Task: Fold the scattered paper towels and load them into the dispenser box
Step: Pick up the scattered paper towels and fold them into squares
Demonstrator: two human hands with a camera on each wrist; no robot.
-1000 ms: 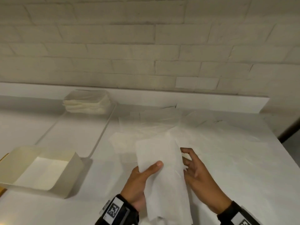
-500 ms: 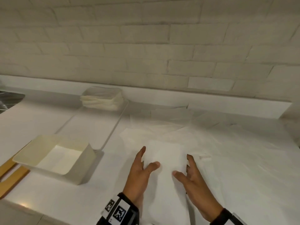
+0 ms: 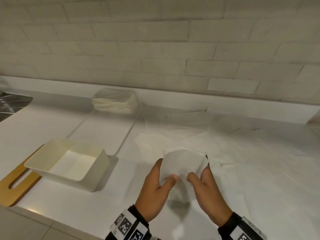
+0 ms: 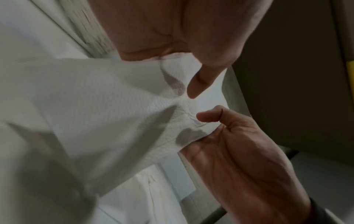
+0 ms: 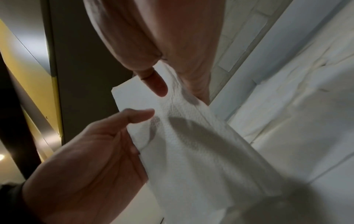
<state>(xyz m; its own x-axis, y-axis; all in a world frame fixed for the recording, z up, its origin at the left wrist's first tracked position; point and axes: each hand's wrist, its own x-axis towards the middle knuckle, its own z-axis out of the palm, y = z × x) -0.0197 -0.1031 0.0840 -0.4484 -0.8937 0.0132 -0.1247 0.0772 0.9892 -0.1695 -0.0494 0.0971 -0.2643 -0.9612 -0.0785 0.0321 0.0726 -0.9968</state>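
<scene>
A white paper towel [image 3: 181,163] is held up above the counter, bowed over at its top. My left hand [image 3: 165,170] pinches its left side and my right hand [image 3: 199,172] its right side, thumbs in front, fingers behind. The left wrist view shows the towel [image 4: 105,113] with my left thumb [image 4: 199,83] pressed on it. The right wrist view shows the towel [image 5: 191,144] pinched under my right thumb [image 5: 156,85]. The cream dispenser box [image 3: 97,170] stands open to the left, with a white sheet lying flat in its bottom. Several loose towels [image 3: 233,149] lie spread to the right.
A stack of folded towels [image 3: 115,103] sits at the back on a white tray [image 3: 103,132]. A wooden board [image 3: 15,187] lies under the box's left end. The brick wall [image 3: 155,49] and a low ledge [image 3: 190,103] close off the back. The counter's front edge is near.
Half a second ago both hands lay flat on the towel on the counter. Now they pinch it and hold it up, shorter and bowed. The view has shifted left.
</scene>
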